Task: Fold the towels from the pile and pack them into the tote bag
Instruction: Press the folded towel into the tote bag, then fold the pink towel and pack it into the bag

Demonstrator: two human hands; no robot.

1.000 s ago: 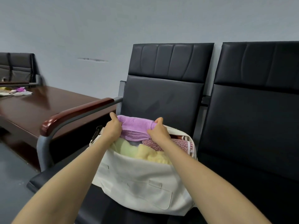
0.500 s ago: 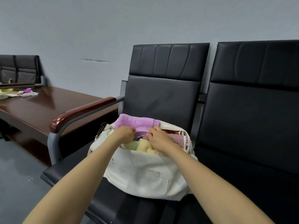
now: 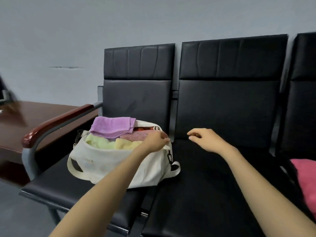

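Observation:
A cream tote bag [image 3: 106, 165] sits on the left black seat, stuffed with folded towels. A purple towel [image 3: 112, 126] lies on top at the back. Pale green [image 3: 97, 143] and yellow [image 3: 127, 144] towels fill the front, a pink patterned one [image 3: 135, 135] the right side. My left hand [image 3: 154, 140] hovers over the bag's right rim, fingers loosely curled, holding nothing. My right hand [image 3: 204, 139] hangs above the middle seat, to the right of the bag, fingers relaxed and empty.
A row of black padded chairs [image 3: 225, 106] runs against a grey wall. A wooden armrest [image 3: 58, 121] borders the bag's seat on the left, with a dark brown table [image 3: 20, 132] beyond. A pink towel [image 3: 306, 182] lies on the right seat at the frame edge.
Both hands have let go of the purple towel and moved right, away from the bag's top. The view has swung right, bringing the middle seat and pink towel into sight.

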